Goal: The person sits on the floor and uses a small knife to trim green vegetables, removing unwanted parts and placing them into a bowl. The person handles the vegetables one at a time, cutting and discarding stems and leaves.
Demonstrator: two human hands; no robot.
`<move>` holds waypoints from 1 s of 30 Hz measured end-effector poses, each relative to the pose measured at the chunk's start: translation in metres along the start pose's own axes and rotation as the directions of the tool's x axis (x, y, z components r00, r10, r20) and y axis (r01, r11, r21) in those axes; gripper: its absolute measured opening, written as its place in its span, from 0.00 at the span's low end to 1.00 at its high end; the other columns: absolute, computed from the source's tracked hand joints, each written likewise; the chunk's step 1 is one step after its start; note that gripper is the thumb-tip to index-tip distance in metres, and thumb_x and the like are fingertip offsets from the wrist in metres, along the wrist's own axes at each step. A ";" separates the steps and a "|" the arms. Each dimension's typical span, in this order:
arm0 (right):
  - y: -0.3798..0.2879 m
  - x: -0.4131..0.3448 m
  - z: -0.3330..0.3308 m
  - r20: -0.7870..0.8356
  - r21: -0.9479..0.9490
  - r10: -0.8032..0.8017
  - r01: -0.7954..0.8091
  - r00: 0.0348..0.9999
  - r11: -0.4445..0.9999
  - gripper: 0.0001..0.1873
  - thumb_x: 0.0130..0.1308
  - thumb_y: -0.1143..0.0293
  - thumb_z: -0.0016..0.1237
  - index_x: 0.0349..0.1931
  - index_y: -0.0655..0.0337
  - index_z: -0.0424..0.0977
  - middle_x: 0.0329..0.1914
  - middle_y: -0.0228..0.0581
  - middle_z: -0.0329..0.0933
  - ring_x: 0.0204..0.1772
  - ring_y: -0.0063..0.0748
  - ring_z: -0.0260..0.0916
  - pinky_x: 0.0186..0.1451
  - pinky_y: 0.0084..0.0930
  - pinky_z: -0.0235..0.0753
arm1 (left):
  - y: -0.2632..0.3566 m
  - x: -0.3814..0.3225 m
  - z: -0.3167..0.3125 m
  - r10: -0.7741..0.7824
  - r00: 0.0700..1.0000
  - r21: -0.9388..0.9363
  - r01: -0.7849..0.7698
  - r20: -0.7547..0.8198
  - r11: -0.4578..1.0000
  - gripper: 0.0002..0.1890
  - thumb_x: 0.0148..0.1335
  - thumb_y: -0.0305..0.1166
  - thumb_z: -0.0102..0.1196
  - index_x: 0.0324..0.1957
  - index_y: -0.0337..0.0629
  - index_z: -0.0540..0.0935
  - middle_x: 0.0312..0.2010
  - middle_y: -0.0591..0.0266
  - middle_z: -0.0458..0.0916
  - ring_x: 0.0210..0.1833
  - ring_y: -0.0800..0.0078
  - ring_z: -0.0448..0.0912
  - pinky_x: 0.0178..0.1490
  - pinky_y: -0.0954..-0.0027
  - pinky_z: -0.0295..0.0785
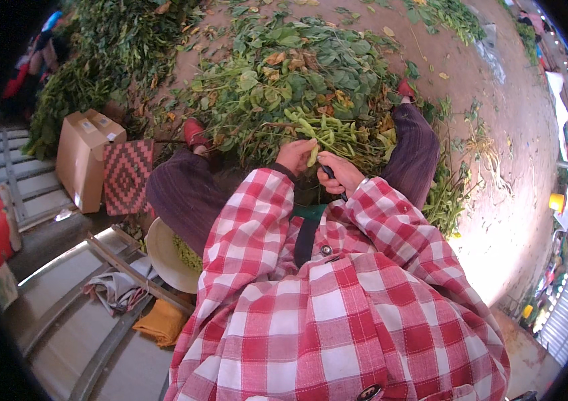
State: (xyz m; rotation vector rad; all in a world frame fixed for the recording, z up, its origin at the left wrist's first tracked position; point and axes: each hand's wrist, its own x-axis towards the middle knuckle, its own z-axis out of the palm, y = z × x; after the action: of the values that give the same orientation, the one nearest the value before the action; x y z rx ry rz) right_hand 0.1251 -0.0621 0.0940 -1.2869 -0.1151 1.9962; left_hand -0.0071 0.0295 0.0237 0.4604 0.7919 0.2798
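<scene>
My left hand pinches a green bean pod between thumb and fingers, just in front of my body. Close to its right, my right hand is closed around a black-handled tool; its working end is too small or hidden to identify. More green pods on stems lie just beyond both hands, at the near side of a heap of leafy bean plants. By my left thigh, a pale round basin holds green beans, partly covered by my leg and sleeve.
A cardboard box and a red-and-black patterned mat stand at the left. Behind them rises another plant heap. An orange cloth and a crumpled cloth lie lower left. A person is at the far upper left.
</scene>
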 end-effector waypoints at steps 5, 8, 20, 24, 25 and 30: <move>0.001 0.004 -0.005 0.073 0.000 0.008 -0.008 0.997 1.000 0.05 0.68 0.64 0.32 0.38 0.50 0.62 0.17 0.26 0.59 0.10 0.13 0.46 0.09 0.12 0.45 | 0.002 0.002 -0.002 -0.160 0.981 -0.182 0.177 0.106 0.967 0.09 0.57 0.36 0.56 0.25 0.45 0.74 0.13 0.76 0.64 0.11 0.85 0.57 0.13 0.80 0.45; -0.003 -0.002 0.004 -0.067 -0.115 0.009 -0.017 0.998 0.993 0.05 0.68 0.64 0.32 0.40 0.49 0.63 0.18 0.26 0.60 0.10 0.13 0.46 0.09 0.12 0.45 | 0.004 0.000 0.006 -0.086 0.996 0.157 0.084 0.003 0.984 0.09 0.56 0.37 0.58 0.26 0.44 0.75 0.14 0.75 0.65 0.12 0.86 0.59 0.14 0.81 0.48; -0.006 -0.007 -0.014 0.032 0.000 -0.012 0.012 0.999 1.000 0.06 0.68 0.62 0.35 0.39 0.51 0.63 0.19 0.27 0.63 0.10 0.13 0.47 0.09 0.13 0.45 | 0.006 -0.007 0.003 0.026 0.989 0.090 -0.039 0.142 0.995 0.07 0.58 0.31 0.54 0.35 0.38 0.77 0.23 0.70 0.73 0.19 0.84 0.67 0.18 0.82 0.57; 0.002 -0.004 0.011 -0.222 -0.191 -0.166 0.124 0.961 0.974 0.07 0.66 0.61 0.40 0.35 0.53 0.64 0.17 0.29 0.64 0.09 0.14 0.47 0.09 0.14 0.43 | -0.002 -0.001 0.002 0.087 0.992 0.166 -0.101 0.093 0.981 0.09 0.59 0.30 0.48 0.38 0.37 0.77 0.22 0.69 0.73 0.18 0.83 0.67 0.17 0.81 0.56; 0.005 -0.002 0.015 -0.273 -0.245 -0.224 0.158 0.936 0.957 0.08 0.65 0.61 0.41 0.34 0.53 0.64 0.16 0.30 0.64 0.09 0.14 0.46 0.09 0.14 0.43 | -0.003 0.001 0.003 0.097 0.992 0.225 -0.112 0.076 0.968 0.10 0.58 0.30 0.47 0.38 0.36 0.77 0.21 0.69 0.73 0.17 0.83 0.67 0.17 0.80 0.56; 0.021 0.008 0.012 -0.196 -0.751 -0.634 0.301 0.748 0.587 0.13 0.60 0.64 0.45 0.36 0.67 0.68 0.21 0.40 0.73 0.26 0.26 0.71 0.31 0.25 0.67 | -0.018 0.011 0.002 0.199 0.980 0.415 -0.175 -0.014 0.893 0.12 0.57 0.32 0.45 0.38 0.37 0.78 0.20 0.68 0.74 0.15 0.84 0.66 0.17 0.80 0.57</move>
State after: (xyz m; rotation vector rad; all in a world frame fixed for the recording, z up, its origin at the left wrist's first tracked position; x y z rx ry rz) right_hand 0.1019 -0.0689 0.0848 -1.8924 -0.9634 1.1311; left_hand 0.0025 0.0179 0.0091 0.9358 0.8658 0.3060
